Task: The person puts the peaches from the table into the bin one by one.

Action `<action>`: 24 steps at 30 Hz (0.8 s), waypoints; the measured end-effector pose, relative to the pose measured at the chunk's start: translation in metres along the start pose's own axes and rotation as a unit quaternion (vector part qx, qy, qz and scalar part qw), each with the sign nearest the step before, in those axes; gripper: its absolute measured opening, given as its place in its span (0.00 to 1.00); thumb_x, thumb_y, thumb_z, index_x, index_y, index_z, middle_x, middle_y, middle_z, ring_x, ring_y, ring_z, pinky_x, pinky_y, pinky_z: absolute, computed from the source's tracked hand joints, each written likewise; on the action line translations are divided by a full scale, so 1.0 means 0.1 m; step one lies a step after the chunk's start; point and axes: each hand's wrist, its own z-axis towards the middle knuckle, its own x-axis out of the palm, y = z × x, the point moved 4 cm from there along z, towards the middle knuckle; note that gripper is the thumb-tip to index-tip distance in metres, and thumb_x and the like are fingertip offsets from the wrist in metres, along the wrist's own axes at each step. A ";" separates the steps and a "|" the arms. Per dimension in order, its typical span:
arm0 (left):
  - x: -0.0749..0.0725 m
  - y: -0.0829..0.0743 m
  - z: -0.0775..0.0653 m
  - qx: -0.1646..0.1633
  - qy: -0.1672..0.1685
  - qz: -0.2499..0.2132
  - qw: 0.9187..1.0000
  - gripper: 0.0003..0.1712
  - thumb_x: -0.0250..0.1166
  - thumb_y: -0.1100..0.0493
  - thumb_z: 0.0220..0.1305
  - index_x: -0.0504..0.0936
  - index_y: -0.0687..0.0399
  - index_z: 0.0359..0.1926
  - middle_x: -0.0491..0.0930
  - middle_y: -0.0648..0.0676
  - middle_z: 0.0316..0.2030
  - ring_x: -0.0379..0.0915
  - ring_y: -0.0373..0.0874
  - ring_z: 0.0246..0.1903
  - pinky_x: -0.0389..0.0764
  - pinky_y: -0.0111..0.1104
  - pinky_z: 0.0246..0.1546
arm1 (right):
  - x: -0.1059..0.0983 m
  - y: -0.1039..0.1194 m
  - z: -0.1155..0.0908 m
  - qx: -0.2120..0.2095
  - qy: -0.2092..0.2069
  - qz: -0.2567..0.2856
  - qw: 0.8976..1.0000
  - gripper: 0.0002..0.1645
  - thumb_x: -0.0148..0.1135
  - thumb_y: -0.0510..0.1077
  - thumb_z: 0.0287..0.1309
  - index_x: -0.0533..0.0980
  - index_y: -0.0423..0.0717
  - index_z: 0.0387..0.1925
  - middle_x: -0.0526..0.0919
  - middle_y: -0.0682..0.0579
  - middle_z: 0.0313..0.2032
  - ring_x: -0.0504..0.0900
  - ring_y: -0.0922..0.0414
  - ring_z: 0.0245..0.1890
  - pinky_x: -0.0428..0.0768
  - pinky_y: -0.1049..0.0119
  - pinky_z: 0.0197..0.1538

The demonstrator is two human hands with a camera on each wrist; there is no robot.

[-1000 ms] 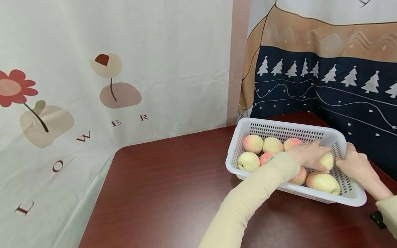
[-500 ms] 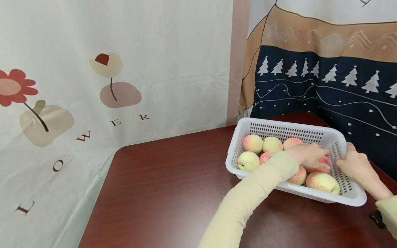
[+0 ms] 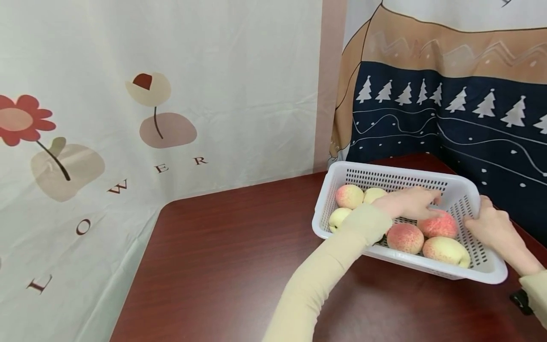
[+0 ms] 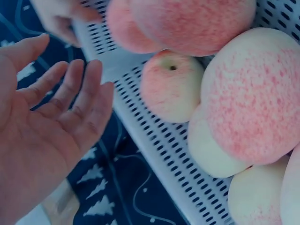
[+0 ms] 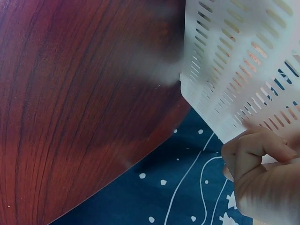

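Observation:
A white perforated plastic basket [image 3: 491, 277] holds several peaches, some pale, some flushed red. Over its middle, my left hand [image 3: 408, 203] hangs palm down with fingers loosely bent, holding nothing. Its fingertips overlap the far side of a red peach [image 3: 442, 225] in the head view. In the left wrist view, the relaxed left hand [image 4: 56, 112] appears beside the basket wall and a small-looking peach [image 4: 171, 86]. A red-flushed peach [image 3: 405, 238] and a pale one [image 3: 446, 251] lie along the near side. My right hand [image 3: 491, 225] grips the basket's right end, fingers curled at the rim.
Under the basket is a dark red wooden table [image 3: 222, 256]. A pale flower-print curtain [image 3: 239, 85] hangs behind it, and a navy curtain with white trees [image 3: 397, 128] borders the right corner. More peaches, including a pink-and-yellow one [image 3: 349, 196], sit at the basket's left end.
The peach at the left fingertips showed pale and now shows its red side. My left hand has shifted left off it, uncovering more of the near peaches. The right hand stays at the rim.

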 end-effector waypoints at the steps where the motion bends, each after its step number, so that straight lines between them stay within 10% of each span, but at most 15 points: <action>1: -0.02 0.03 -0.04 0.010 -0.007 -0.007 1.000 0.20 0.53 0.43 0.65 0.67 0.35 0.57 0.73 0.36 0.50 0.67 0.25 0.42 0.69 0.17 0.46 | 0.00 0.00 0.00 -0.003 0.002 0.003 1.000 0.44 0.43 0.38 0.57 0.33 0.17 0.63 0.69 0.19 0.29 0.77 0.53 0.10 0.77 0.59 0.12; 5: -0.09 0.20 -0.30 0.031 -0.054 -0.019 0.998 0.19 0.54 0.44 0.65 0.69 0.39 0.55 0.75 0.40 0.46 0.68 0.27 0.41 0.71 0.18 0.44 | 0.00 0.02 -0.01 -0.014 0.015 0.011 1.000 0.44 0.43 0.39 0.58 0.33 0.18 0.63 0.68 0.17 0.32 0.78 0.54 0.11 0.78 0.59 0.13; 10: -0.23 0.51 -0.81 0.043 -0.196 -0.022 0.979 0.15 0.53 0.50 0.67 0.73 0.46 0.52 0.76 0.45 0.48 0.70 0.32 0.45 0.73 0.21 0.48 | 0.01 0.03 -0.01 -0.002 0.009 0.005 1.000 0.44 0.43 0.38 0.58 0.33 0.19 0.63 0.65 0.16 0.35 0.78 0.53 0.11 0.78 0.59 0.13; 18: -0.15 1.27 -1.64 -0.054 -0.439 -0.069 0.894 0.13 0.57 0.54 0.64 0.78 0.53 0.47 0.80 0.50 0.41 0.71 0.42 0.45 0.75 0.34 0.47 | 0.03 -0.01 0.02 0.013 0.000 -0.001 1.000 0.45 0.43 0.38 0.58 0.32 0.19 0.64 0.65 0.15 0.35 0.77 0.52 0.10 0.77 0.59 0.12; 24: 0.19 1.83 -2.03 -0.172 -0.497 -0.108 0.844 0.16 0.58 0.52 0.63 0.76 0.52 0.49 0.78 0.52 0.45 0.68 0.47 0.49 0.75 0.40 0.46 | -0.02 -0.03 0.02 0.001 0.048 -0.012 0.999 0.49 0.44 0.47 0.64 0.29 0.17 0.62 0.65 0.18 0.33 0.79 0.52 0.14 0.79 0.59 0.16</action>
